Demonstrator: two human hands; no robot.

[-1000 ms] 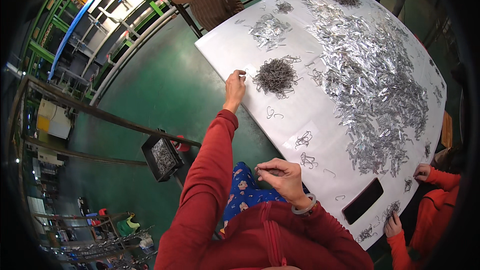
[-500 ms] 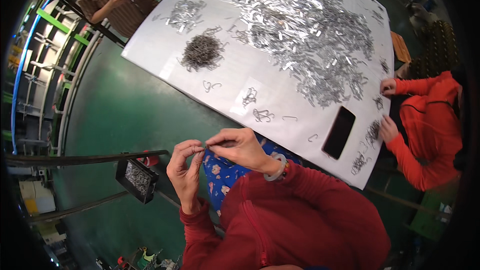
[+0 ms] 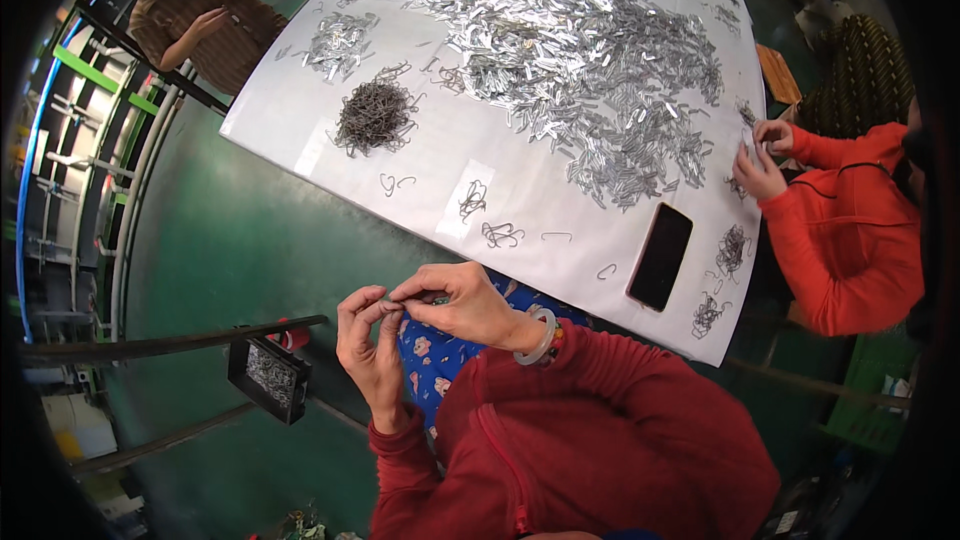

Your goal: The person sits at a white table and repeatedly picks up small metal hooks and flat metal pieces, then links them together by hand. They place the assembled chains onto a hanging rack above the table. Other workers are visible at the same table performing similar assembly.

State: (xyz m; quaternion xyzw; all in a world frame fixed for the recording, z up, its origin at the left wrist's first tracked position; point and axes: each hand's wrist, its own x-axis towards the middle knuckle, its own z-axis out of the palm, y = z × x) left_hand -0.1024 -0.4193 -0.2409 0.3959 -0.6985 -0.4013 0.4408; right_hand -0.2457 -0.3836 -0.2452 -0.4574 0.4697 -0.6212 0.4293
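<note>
My left hand and my right hand meet in front of me, just off the near edge of the white-covered table. Both pinch with thumb and fingertips at the same spot. Whatever is between them is too small and covered to make out. On the table beyond lie a few loose bent wire hooks, and farther left a tangled heap of dark wire hooks. A broad pile of flat silvery metal pieces covers the far middle.
A dark-screened phone lies near the right corner. Below left, a black bin holds small metal parts beside a dark bar. Co-workers sit at the right, in an orange top, and stand at the far left.
My hands stay pinched together with a slight shift of the fingers. The orange-sleeved person's hands have come together. At far left, a co-worker's hand has lifted off the table. The view has shifted slightly.
</note>
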